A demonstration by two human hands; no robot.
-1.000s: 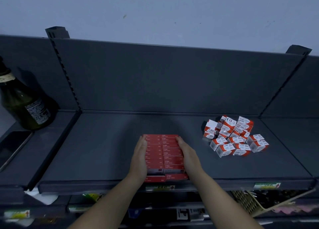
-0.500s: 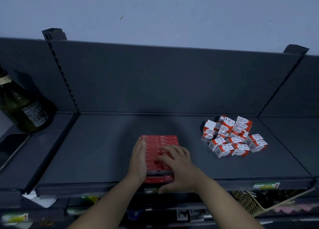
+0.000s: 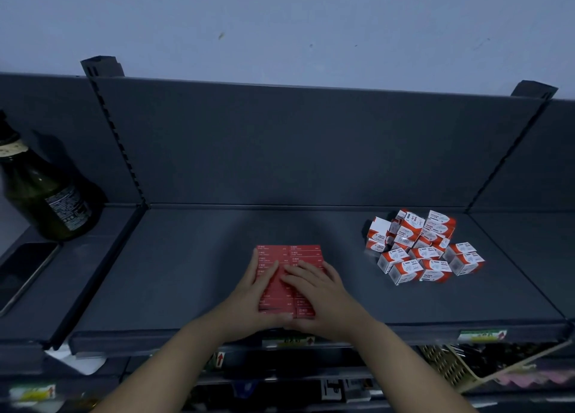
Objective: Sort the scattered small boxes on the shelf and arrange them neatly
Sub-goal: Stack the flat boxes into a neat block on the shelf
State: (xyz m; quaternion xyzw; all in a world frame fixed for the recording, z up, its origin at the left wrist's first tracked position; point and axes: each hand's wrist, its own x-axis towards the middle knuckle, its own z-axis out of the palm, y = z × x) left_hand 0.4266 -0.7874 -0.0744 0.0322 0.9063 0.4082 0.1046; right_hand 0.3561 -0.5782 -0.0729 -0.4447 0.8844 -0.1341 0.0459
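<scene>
Several flat red boxes lie side by side in a neat two-column block near the front of the dark grey shelf. My left hand lies flat over the block's left column, fingers straight. My right hand lies flat over the right column, its fingers reaching across toward the left one. Both hands hide the near half of the block. To the right, a loose heap of several small red-and-white boxes sits on the same shelf, apart from both hands.
A dark green glass bottle stands on the neighbouring shelf at the left, with a black phone lying in front of it. A woven basket shows below the shelf's front edge at the right. Price labels sit on the edge.
My hands first pressed the block's two sides. Then the right hand moved onto the top, and the left hand has now slid onto the top too. The block sits a little further back.
</scene>
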